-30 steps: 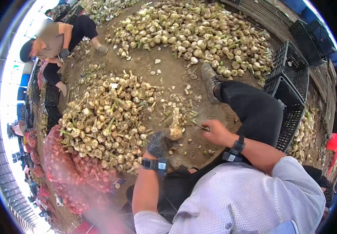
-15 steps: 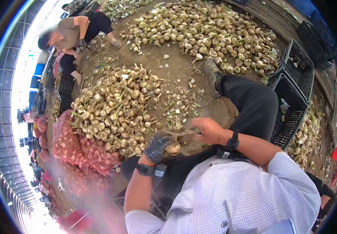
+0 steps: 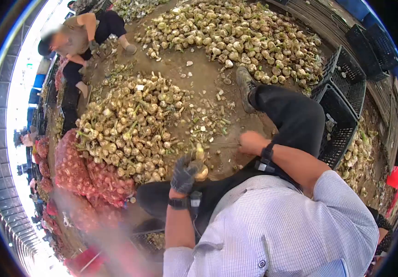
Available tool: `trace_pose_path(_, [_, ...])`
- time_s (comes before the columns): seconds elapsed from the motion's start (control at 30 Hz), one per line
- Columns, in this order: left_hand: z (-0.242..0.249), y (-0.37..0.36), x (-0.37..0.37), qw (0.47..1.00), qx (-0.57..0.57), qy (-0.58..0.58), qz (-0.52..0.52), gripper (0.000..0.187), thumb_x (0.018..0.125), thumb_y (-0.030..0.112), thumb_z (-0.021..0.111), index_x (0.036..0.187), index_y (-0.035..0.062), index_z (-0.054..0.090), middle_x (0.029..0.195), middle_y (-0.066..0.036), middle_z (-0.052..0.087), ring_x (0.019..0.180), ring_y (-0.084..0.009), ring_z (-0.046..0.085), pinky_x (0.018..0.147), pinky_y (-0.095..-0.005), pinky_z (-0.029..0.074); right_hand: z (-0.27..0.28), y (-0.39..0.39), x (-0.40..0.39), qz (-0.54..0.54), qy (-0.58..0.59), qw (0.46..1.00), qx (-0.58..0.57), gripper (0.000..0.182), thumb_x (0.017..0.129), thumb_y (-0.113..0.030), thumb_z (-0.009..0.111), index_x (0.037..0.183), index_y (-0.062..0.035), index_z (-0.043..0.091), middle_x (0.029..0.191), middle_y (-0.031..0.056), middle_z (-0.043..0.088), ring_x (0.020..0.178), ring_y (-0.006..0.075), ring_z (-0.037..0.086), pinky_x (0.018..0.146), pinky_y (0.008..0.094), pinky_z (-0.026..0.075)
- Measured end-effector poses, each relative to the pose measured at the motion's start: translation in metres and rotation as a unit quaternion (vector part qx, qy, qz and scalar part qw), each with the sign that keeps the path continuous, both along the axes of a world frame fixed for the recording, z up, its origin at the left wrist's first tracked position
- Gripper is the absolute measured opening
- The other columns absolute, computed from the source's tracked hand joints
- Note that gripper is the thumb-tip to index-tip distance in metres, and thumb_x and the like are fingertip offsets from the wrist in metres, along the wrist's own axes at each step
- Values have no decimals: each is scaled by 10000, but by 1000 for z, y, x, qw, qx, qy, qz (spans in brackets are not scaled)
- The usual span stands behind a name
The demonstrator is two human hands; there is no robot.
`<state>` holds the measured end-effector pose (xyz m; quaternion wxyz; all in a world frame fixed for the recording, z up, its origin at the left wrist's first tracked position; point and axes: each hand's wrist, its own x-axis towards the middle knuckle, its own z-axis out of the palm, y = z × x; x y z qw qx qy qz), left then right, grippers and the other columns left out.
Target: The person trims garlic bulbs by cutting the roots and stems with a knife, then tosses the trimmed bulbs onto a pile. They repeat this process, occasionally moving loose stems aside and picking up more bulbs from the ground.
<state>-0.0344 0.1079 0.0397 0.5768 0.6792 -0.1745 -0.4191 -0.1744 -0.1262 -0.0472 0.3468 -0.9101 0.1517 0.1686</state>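
My left hand (image 3: 184, 175), in a grey glove, is closed around a garlic bulb (image 3: 202, 173) above my lap. A pale green stem (image 3: 200, 151), blurred, shows just above the bulb. Bare and closed, my right hand (image 3: 253, 143) grips a knife, its thin blade (image 3: 224, 145) pointing left toward the stem. The knife's handle is hidden in my fist. Beyond my hands, cut stem pieces (image 3: 203, 128) litter the dirt floor. To their left rises a heap of garlic bulbs (image 3: 130, 124).
A larger garlic pile (image 3: 240, 37) spreads at the back. Black plastic crates (image 3: 339, 124) stand right of my bent leg. Red mesh sacks (image 3: 72, 161) of garlic lie at left. Another person (image 3: 77, 39) sits bent over at the upper left.
My right hand and the knife have moved right and slightly up, away from the bulb. The blade has parted from my left hand, and a pale stem now shows above the bulb.
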Motion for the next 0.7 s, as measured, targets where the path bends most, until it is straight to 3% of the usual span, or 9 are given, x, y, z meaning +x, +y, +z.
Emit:
trace_pose_path(0.03, [6, -3, 4, 997, 20, -80, -8, 316, 877, 98, 635, 1175, -6, 617, 1021, -72, 676, 912, -155, 628, 787, -289, 524, -10, -7, 1, 6, 80, 996, -45, 252, 738, -202, 646, 905, -14, 664, 881, 229, 656, 820, 402, 621, 739, 481, 497])
trace_pose_path(0.13, [-7, -5, 5, 994, 39, 51, 87, 284, 844, 198, 687, 1049, 5, 651, 997, -80, 658, 926, -180, 628, 787, -330, 528, -14, 0, 9, -58, -64, 996, 20, 315, 750, -282, 695, 923, -21, 659, 857, 215, 653, 832, 415, 617, 747, 478, 495])
trace_pose_path(0.2, [-54, 5, 8, 992, -10, -124, -13, 322, 925, 167, 611, 1212, 20, 589, 1105, -71, 630, 974, -142, 608, 811, -277, 521, 22, 6, 16, -61, -113, 987, 99, 336, 739, -286, 721, 924, -16, 642, 873, 209, 641, 844, 416, 604, 753, 468, 487])
trace_pose_path(0.33, [-87, -8, -10, 996, 8, -68, -55, 372, 933, 238, 607, 1244, 39, 559, 1159, -76, 600, 994, -151, 604, 862, -316, 522, 43, 31, 23, 15, -242, 959, 145, 440, 734, -356, 764, 1009, -35, 640, 1017, 185, 621, 924, 393, 582, 778, 438, 479])
trace_pose_path(0.37, [-105, -8, -13, 983, 0, -158, -90, 383, 930, 238, 612, 1254, 43, 550, 1169, -76, 596, 1002, -155, 603, 871, -328, 522, 53, 32, 26, 26, -197, 970, 140, 536, 707, -374, 797, 1067, -22, 612, 1083, 181, 579, 973, 374, 558, 815, 417, 470])
trace_pose_path(0.43, [-59, -28, -11, 940, -83, 331, 19, 460, 914, 172, 637, 1320, 40, 463, 1198, -86, 586, 1026, -183, 598, 900, -343, 512, 38, 32, 29, -26, -217, 966, 138, 470, 729, -329, 793, 1023, -17, 601, 983, 150, 602, 919, 329, 587, 793, 394, 470])
trace_pose_path(0.53, [-56, -21, -12, 933, -92, 347, 34, 579, 834, 187, 724, 1343, 68, 477, 1260, -82, 567, 1104, -220, 585, 966, -420, 479, 40, 26, 35, -128, -82, 955, 253, 443, 776, -348, 770, 1022, -18, 605, 910, 90, 625, 861, 206, 589, 769, 342, 470])
trace_pose_path(0.63, [-66, -23, -19, 993, -87, -80, -30, 577, 819, 151, 725, 1322, 36, 466, 1223, -89, 587, 1081, -190, 589, 948, -370, 489, 39, 26, 40, -178, -63, 908, 375, 440, 828, -393, 726, 1034, -20, 618, 892, 34, 626, 839, 104, 549, 751, 291, 466])
trace_pose_path(0.7, [-74, -22, -18, 994, -65, -86, -16, 553, 807, 140, 732, 1290, 36, 484, 1186, -80, 604, 1060, -180, 592, 919, -340, 500, 39, 30, 44, -182, -98, 886, 415, 430, 856, -402, 696, 1034, -17, 622, 873, 31, 621, 822, 91, 536, 735, 289, 462])
